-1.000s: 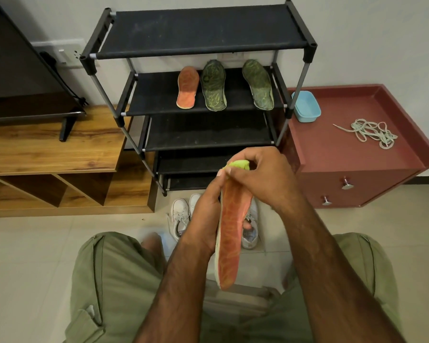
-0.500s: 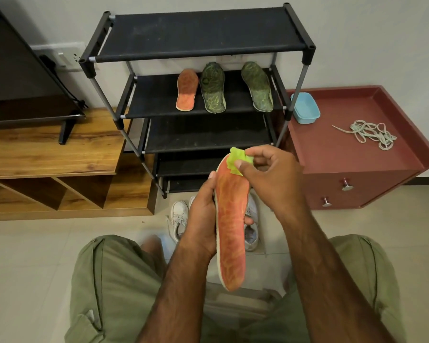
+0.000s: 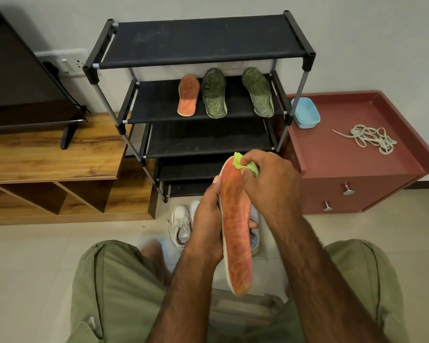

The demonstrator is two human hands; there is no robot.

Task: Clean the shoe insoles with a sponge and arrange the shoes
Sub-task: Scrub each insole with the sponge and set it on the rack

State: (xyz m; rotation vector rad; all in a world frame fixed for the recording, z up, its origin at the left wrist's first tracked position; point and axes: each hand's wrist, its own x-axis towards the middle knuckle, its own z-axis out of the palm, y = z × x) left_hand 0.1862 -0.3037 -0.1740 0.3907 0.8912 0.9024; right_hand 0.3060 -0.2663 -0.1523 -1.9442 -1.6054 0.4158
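I sit in a lived-in room of a home, on a pale tiled floor (image 3: 22, 268). A black fabric shoe rack (image 3: 203, 40) stands against the far wall, white sneakers (image 3: 181, 226) on the floor at its foot. To the left, a television (image 3: 18, 78) rests on a low wooden cabinet (image 3: 47, 154), plugged into a wall socket (image 3: 67, 64). To the right is a dark red drawer unit (image 3: 357, 144).

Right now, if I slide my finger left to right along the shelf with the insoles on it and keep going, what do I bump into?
Small orange insole → dark green insole → second dark green insole → blue plastic tub → tangle of shoelaces.
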